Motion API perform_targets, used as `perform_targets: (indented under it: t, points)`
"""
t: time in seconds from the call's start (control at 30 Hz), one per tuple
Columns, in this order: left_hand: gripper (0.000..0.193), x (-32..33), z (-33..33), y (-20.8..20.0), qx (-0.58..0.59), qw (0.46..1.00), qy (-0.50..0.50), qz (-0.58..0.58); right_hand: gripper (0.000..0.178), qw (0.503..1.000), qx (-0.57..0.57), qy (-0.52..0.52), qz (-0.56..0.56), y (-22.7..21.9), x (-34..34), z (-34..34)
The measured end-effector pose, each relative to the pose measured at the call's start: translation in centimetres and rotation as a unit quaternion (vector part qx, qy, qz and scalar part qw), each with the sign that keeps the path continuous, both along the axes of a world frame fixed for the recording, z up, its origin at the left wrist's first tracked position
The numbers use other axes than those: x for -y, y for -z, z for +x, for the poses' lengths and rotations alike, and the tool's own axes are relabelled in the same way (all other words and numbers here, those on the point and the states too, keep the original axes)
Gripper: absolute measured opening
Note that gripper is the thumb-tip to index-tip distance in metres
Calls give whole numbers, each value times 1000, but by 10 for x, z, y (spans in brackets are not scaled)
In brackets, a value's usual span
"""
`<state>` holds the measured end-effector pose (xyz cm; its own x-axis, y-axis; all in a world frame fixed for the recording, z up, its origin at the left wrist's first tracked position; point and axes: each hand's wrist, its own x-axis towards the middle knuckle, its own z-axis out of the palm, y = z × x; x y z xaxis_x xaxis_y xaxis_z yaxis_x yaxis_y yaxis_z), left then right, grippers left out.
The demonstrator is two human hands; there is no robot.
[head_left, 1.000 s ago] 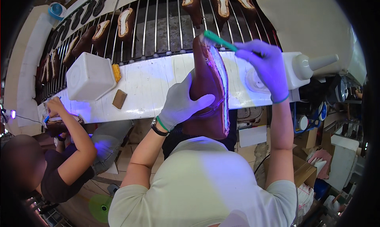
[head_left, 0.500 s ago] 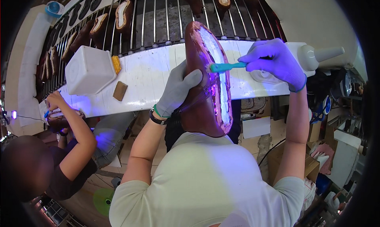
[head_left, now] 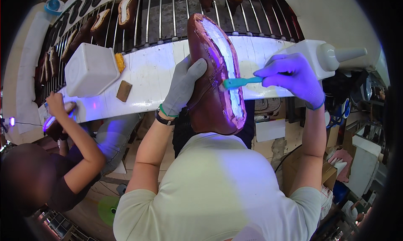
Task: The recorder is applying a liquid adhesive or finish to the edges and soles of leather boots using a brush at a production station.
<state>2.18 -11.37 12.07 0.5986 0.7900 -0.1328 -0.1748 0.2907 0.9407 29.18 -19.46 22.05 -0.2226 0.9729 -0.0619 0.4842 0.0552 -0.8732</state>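
A brown leather shoe upper (head_left: 203, 102), its sole-less underside turned up and to the right, hangs over the near edge of the white bench. Gripped round its left side, it is in my gloved left hand (head_left: 183, 85), the thumb lying on the leather. My gloved right hand (head_left: 294, 76) pinches the handle of a teal brush (head_left: 244, 81) resembling a toothbrush. Its bristles touch the pale border of the underside, about midway along. A whitish strip (head_left: 226, 52) runs down the middle of that underside.
On the white bench (head_left: 142, 77) are a white square container (head_left: 92, 71), a yellow sponge (head_left: 120, 63), a small brown block (head_left: 124, 91) and a white nozzle bottle (head_left: 317, 56). More uppers (head_left: 126, 12) rest on a metal roller rack (head_left: 161, 18). A co-worker's arm (head_left: 82, 140) works at left.
The brush has slid nearer to me along the border of the upper. My view has shifted slightly. The co-worker's upper has changed its tilt.
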Motion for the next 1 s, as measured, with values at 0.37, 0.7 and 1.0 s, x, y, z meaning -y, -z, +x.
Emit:
perform_targets:
  t: [0.37,0.7,1.0]
  points:
    - [52,-8,2,4,19,996,41,-83,22,990,-13,-139,6,-8,2,-2]
    - [50,6,16,20,-4,953,105,-284,19,979,-21,-197,-37,-11,-13,-1]
    - [42,33,26,46,73,975,195,-74,22,974,-51,-215,-57,-8,-25,0]
